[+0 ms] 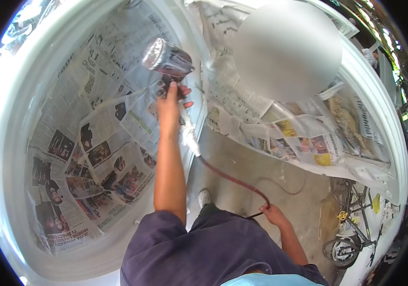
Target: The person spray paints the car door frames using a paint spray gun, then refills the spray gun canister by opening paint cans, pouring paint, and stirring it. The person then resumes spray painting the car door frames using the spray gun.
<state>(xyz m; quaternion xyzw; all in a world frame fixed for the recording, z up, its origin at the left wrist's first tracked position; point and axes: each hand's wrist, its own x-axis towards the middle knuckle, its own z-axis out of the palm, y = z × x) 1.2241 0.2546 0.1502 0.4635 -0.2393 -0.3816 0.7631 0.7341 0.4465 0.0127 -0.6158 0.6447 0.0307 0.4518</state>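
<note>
My left hand [169,107] is wrapped round the handle of a paint spray gun [169,59], its arm stretched forward. The gun's cup is dark reddish with pale smears, and it tilts toward the upper left. White wrapping [189,136] covers the joint below the handle, where a dark red air hose [235,179] begins. Lower right, near my waist, my right hand [275,216] is closed round that hose. The gun is over a white curved panel [15,143] whose inner area is covered with newspaper [94,157].
A second white panel [397,109], also lined with newspaper [304,138], curves along the right. Concrete floor [223,148] shows between the panels, with a thin cable on it. A bicycle [352,224] stands at the lower right. A round grey blur hides part of the upper right.
</note>
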